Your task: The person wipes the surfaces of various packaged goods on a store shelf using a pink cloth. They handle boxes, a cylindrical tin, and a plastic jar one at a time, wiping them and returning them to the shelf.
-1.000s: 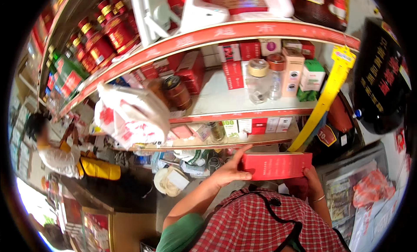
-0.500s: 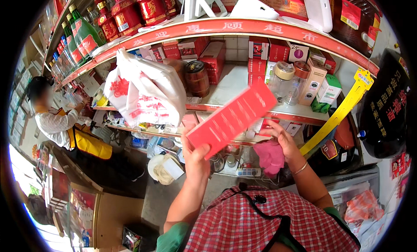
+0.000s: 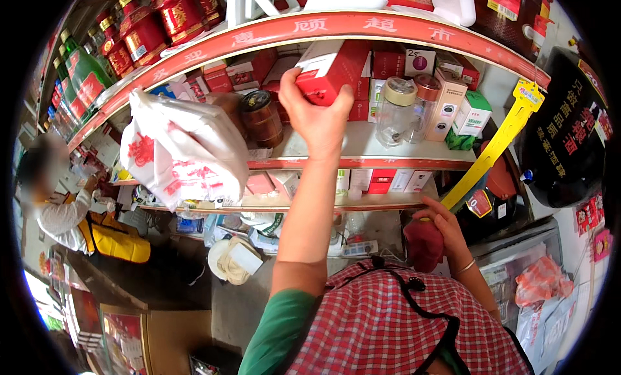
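Observation:
My left hand (image 3: pixel 317 119) reaches up to the middle shelf and grips the near end of a long red box (image 3: pixel 352 61), thumb on one side and fingers on the other. The box's far end points into the shelf, close to other red boxes. A brown canister (image 3: pixel 263 119) stands left of it, and a glass jar (image 3: pixel 396 116) with a pale lid stands to its right. Lower down at the right, my right hand (image 3: pixel 451 229) holds a bunched dark pink cloth (image 3: pixel 424 247) against its palm.
A white plastic bag (image 3: pixel 184 152) with red print hangs before the shelf at left. The red-edged upper shelf (image 3: pixel 323 27) carries bottles and white stands. A yellow strip (image 3: pixel 491 145) hangs at right beside a large black jar (image 3: pixel 566 135). Another person (image 3: pixel 65 216) stands far left.
My left hand has carried the red box up and forward into the shelf, turning its end toward me. My right hand has dropped slightly and moved right with the cloth. The view has shifted.

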A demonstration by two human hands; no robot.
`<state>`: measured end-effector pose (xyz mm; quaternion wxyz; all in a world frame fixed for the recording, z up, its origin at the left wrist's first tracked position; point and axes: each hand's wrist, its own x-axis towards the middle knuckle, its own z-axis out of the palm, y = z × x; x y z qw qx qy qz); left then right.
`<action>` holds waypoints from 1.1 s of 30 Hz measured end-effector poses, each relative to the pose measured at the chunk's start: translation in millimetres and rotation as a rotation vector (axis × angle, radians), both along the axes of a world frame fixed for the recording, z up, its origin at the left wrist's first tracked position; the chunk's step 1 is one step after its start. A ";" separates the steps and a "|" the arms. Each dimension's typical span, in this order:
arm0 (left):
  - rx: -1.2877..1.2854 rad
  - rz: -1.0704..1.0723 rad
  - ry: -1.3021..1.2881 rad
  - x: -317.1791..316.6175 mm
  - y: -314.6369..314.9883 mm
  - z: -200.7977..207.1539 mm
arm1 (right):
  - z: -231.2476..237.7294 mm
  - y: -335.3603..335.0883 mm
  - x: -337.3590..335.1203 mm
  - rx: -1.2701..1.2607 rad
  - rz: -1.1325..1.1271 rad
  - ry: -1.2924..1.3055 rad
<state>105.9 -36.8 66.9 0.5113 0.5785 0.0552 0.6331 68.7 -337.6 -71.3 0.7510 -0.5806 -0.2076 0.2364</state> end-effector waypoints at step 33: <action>0.849 -0.246 0.164 190.4 28.0 45.7 | -28.2 -54.3 -13.4 0.059 -0.316 0.078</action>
